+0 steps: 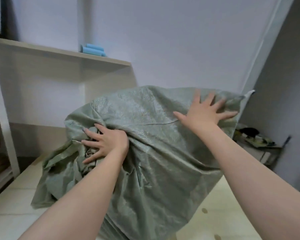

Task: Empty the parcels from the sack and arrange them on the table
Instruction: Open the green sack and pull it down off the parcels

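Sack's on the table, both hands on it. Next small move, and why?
Probably pull the bunched mouth open with the left hand: it grips the gathered fabric there, the right hand lies flat steadying the sack, and no parcels show yet.

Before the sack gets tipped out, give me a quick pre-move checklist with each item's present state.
1. Left hand has a grip on the sack at its bunched mouth: ok.
2. Right hand steadies the sack: ok, palm flat, fingers spread, no grip.
3. Sack rests on the table: ok.
4. Mouth opened: not ok, still bunched.
5. Parcels out: not ok, none visible.
6. Sack contents: cannot tell.
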Tool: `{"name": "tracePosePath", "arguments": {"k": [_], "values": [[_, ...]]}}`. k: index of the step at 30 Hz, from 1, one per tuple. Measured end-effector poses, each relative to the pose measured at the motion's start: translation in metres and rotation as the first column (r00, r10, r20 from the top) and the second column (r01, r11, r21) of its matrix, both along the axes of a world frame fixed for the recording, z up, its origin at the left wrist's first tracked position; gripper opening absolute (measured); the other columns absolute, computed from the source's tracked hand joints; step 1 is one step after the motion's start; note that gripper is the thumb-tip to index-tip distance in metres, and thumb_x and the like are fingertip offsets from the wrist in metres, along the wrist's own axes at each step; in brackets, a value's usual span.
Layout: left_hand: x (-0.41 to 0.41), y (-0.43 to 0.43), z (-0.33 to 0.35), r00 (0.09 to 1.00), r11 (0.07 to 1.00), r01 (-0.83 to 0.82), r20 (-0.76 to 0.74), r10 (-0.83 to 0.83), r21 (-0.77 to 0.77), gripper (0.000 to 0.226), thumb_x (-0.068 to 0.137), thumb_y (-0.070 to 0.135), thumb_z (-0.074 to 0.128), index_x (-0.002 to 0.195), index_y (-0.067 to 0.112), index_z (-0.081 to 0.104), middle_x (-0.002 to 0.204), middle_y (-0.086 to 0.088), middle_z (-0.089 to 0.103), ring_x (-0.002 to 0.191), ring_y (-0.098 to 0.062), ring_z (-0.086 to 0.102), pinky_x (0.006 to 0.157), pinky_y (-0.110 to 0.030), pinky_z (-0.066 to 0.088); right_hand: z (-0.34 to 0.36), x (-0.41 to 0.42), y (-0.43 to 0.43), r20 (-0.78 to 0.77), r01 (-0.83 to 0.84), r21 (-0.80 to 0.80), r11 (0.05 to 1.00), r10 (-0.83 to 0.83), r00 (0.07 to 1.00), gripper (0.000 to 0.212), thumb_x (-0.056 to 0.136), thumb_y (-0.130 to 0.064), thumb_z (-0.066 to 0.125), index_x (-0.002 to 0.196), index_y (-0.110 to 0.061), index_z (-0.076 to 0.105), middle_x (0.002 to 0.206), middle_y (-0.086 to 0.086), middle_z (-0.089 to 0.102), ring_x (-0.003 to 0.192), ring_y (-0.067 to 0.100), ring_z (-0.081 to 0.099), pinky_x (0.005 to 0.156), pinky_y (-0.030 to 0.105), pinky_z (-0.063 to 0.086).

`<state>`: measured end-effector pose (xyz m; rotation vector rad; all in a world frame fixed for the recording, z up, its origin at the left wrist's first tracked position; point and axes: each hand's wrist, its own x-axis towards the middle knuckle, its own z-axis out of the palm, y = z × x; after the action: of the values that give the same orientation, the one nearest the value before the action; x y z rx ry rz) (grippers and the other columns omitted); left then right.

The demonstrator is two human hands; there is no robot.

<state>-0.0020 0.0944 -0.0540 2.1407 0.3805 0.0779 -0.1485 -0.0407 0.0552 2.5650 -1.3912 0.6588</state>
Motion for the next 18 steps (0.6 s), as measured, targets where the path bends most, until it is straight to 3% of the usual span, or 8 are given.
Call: {"name": "tracePosePath", "arguments": {"k": [2, 5, 8, 10, 13, 15, 18], "values": [[-0.010, -0.006, 0.008, 0.999, 0.997, 0.041, 0.018, -0.040, -0.063, 0.064, 0.096, 0.043, 0.032, 0.155, 0.033, 0.011, 0.163, -0.001, -0.010, 0.149, -0.034, -0.005, 0.097, -0.083, 0.000, -0.014, -0.003, -0.022, 0.037, -0.035, 0.272, 0.962, 0.026, 0.999, 0.117, 0.072, -0.083, 0.052, 0.155, -0.029, -0.010, 0.160, 0.017, 0.021, 0.143, 0.049, 0.020, 0.102, 0.081, 0.015], [-0.014, -0.007, 0.011, 0.992, 0.985, 0.127, 0.004, -0.127, -0.116, 0.079, 0.089, 0.071, 0.017, 0.156, 0.032, 0.003, 0.162, -0.008, -0.011, 0.148, -0.038, -0.006, 0.096, -0.083, -0.003, -0.021, -0.001, -0.023, 0.119, -0.248, 0.335, 0.909, 0.220, 0.968, 0.117, 0.074, -0.074, 0.061, 0.156, -0.017, -0.001, 0.151, 0.012, 0.042, 0.134, 0.036, 0.045, 0.108, 0.055, 0.038], [-0.013, -0.003, 0.013, 0.986, 0.977, 0.166, 0.028, -0.164, -0.134, 0.100, 0.075, 0.087, 0.020, 0.155, 0.032, -0.006, 0.162, -0.011, -0.014, 0.147, -0.040, -0.010, 0.096, -0.083, -0.004, -0.015, 0.011, -0.007, 0.249, -0.429, 0.307, 0.849, 0.363, 0.898, 0.085, 0.083, -0.049, 0.070, 0.146, -0.008, 0.032, 0.146, 0.012, 0.047, 0.131, 0.031, 0.047, 0.104, 0.038, 0.040], [-0.014, -0.001, 0.015, 0.973, 0.969, 0.219, 0.097, -0.208, -0.112, 0.105, 0.071, 0.091, 0.027, 0.153, 0.038, -0.011, 0.161, -0.009, -0.020, 0.146, -0.041, -0.016, 0.094, -0.085, -0.004, -0.020, 0.029, 0.006, 0.220, -0.487, 0.243, 0.839, 0.442, 0.870, 0.049, 0.087, -0.037, 0.066, 0.126, -0.010, 0.052, 0.130, 0.014, 0.058, 0.121, 0.032, 0.054, 0.091, 0.033, 0.043], [-0.020, 0.004, 0.015, 0.913, 0.939, 0.345, 0.237, -0.332, -0.015, 0.089, 0.074, 0.090, 0.025, 0.150, 0.051, -0.002, 0.160, -0.003, -0.025, 0.144, -0.040, -0.023, 0.095, -0.084, -0.007, -0.037, 0.060, 0.030, 0.198, -0.586, 0.171, 0.792, 0.555, 0.808, 0.020, 0.094, -0.028, 0.054, 0.099, -0.009, 0.058, 0.112, 0.015, 0.065, 0.108, 0.034, 0.058, 0.079, 0.033, 0.038], [-0.022, 0.007, 0.015, 0.845, 0.904, 0.423, 0.335, -0.418, 0.061, 0.073, 0.082, 0.084, 0.022, 0.148, 0.056, 0.007, 0.161, 0.004, -0.020, 0.146, -0.032, -0.024, 0.097, -0.082, -0.009, -0.044, 0.078, 0.047, 0.219, -0.661, 0.175, 0.730, 0.625, 0.749, 0.023, 0.097, -0.025, 0.047, 0.096, -0.006, 0.061, 0.112, 0.017, 0.066, 0.106, 0.034, 0.059, 0.082, 0.035, 0.041], [-0.009, 0.013, 0.013, 0.774, 0.873, 0.487, 0.457, -0.438, 0.012, 0.054, 0.091, 0.073, 0.016, 0.143, 0.060, 0.022, 0.163, 0.014, -0.001, 0.149, -0.018, -0.014, 0.103, -0.074, -0.015, -0.047, 0.097, 0.072, 0.311, -0.779, 0.222, 0.586, 0.715, 0.626, 0.034, 0.102, -0.023, 0.040, 0.103, -0.004, 0.069, 0.110, 0.018, 0.069, 0.104, 0.032, 0.061, 0.087, 0.037, 0.045]]}}
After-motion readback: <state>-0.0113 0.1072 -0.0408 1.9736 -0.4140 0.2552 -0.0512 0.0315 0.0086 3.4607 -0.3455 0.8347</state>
